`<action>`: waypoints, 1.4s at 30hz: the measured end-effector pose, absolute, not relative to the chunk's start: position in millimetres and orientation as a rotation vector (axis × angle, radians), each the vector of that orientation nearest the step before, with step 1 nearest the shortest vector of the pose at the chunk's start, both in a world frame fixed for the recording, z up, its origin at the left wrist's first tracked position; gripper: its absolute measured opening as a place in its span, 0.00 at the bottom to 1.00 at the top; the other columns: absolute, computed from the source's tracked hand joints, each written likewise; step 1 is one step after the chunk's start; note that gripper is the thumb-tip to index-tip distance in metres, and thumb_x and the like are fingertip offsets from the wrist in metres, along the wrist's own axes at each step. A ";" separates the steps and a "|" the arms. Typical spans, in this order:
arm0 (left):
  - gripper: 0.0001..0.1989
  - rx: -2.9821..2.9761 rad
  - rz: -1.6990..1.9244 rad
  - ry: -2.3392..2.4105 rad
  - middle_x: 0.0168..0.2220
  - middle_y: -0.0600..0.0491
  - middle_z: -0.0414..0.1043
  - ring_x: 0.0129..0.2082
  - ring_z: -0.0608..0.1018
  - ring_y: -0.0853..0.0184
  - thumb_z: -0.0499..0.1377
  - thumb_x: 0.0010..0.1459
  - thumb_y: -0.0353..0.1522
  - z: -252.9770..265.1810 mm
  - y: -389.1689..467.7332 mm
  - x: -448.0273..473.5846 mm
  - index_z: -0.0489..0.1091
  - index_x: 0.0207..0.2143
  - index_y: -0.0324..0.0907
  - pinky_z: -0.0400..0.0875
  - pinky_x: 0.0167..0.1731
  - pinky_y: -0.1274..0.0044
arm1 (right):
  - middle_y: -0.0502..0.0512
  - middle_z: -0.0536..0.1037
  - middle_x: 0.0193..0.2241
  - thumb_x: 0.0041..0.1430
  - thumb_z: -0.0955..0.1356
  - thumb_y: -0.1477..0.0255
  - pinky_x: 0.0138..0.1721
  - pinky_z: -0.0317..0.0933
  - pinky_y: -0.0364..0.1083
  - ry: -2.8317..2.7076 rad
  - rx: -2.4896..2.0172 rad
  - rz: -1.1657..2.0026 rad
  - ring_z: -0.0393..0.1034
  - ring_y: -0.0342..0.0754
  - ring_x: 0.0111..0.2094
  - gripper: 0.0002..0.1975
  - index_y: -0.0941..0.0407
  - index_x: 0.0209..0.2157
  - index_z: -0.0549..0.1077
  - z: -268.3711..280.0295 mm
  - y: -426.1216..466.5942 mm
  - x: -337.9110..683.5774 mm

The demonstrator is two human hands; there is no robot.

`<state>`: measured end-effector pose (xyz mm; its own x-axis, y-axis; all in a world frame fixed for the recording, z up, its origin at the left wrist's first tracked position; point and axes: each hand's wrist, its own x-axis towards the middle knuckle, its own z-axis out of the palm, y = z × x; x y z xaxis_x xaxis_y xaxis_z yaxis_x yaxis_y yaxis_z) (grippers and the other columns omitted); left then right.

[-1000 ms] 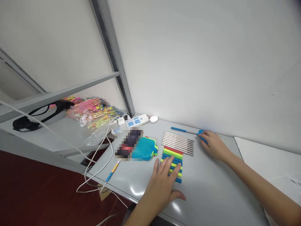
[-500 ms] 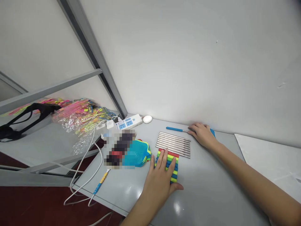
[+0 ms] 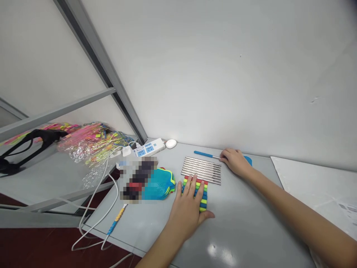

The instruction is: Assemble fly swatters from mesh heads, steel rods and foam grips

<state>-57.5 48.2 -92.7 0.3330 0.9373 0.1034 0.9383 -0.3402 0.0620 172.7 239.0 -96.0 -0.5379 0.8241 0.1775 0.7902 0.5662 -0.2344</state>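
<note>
My left hand lies flat with spread fingers on a row of red, yellow-green and blue handle tubes, partly covering them. My right hand is closed around the metal rod of a fly swatter near the wall. That swatter's blue handle points left, and part of a blue piece, apparently its head, shows beyond the wrist. Between the hands lies a neat row of silver metal rods, touching or nearly touching the handle tubes. A stack of blue and yellow-green swatter heads rests to the left.
A power strip and a round white device stand along the wall, with white cables hanging over the table's left edge. Bagged colourful pieces and a black frame lie left. A white sheet lies right.
The view has shifted slightly, so everything sits a little further left. My left hand stays on the handle tubes, and my right hand's fingers look drawn closer together on the swatter's rod.
</note>
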 end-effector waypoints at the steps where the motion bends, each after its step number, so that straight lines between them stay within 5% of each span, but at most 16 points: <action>1: 0.43 -2.565 -0.193 -1.804 0.68 0.40 0.48 0.67 0.51 0.47 0.48 0.57 0.58 -92.4 49.2 -57.5 0.48 0.68 0.44 0.49 0.61 0.50 | 0.57 0.76 0.37 0.66 0.59 0.67 0.44 0.56 0.53 -2.547 -1.325 0.196 0.68 0.52 0.40 0.11 0.53 0.34 0.71 -94.6 237.5 172.6; 25: 0.44 -2.545 -0.223 -1.811 0.68 0.38 0.45 0.69 0.46 0.47 0.46 0.58 0.58 -93.5 63.7 -50.6 0.49 0.68 0.41 0.48 0.62 0.51 | 0.58 0.74 0.36 0.66 0.59 0.69 0.41 0.58 0.49 -2.509 -1.378 0.176 0.67 0.52 0.39 0.09 0.55 0.34 0.68 -78.8 235.6 180.6; 32: 0.43 -2.636 -0.302 -1.572 0.69 0.37 0.44 0.68 0.49 0.47 0.52 0.58 0.55 -75.9 50.0 -48.5 0.49 0.67 0.40 0.51 0.62 0.53 | 0.54 0.75 0.32 0.68 0.55 0.68 0.38 0.59 0.51 -2.408 -1.444 0.158 0.66 0.51 0.31 0.11 0.52 0.33 0.63 -45.8 188.4 210.8; 35: 0.35 -2.661 -0.452 -1.420 0.69 0.38 0.43 0.68 0.48 0.49 0.53 0.63 0.47 -67.3 27.7 -48.2 0.51 0.66 0.40 0.51 0.62 0.54 | 0.54 0.76 0.32 0.69 0.55 0.66 0.35 0.61 0.50 -2.391 -1.454 0.182 0.68 0.53 0.35 0.10 0.51 0.35 0.62 -31.5 145.9 226.3; 39: 0.26 -2.515 -0.832 -1.321 0.66 0.37 0.51 0.67 0.53 0.50 0.54 0.63 0.34 -57.8 -9.4 -39.3 0.55 0.62 0.39 0.49 0.61 0.53 | 0.54 0.75 0.31 0.68 0.58 0.66 0.31 0.62 0.47 -2.550 -1.366 0.363 0.68 0.52 0.36 0.08 0.50 0.35 0.65 -17.1 70.8 240.9; 42: 0.18 -2.543 -0.916 -1.356 0.55 0.43 0.68 0.54 0.70 0.55 0.54 0.64 0.36 -53.0 -29.7 -25.4 0.62 0.56 0.42 0.52 0.58 0.55 | 0.54 0.75 0.33 0.67 0.59 0.68 0.31 0.62 0.48 -2.677 -1.233 0.416 0.68 0.52 0.35 0.07 0.49 0.37 0.67 -10.8 19.6 240.9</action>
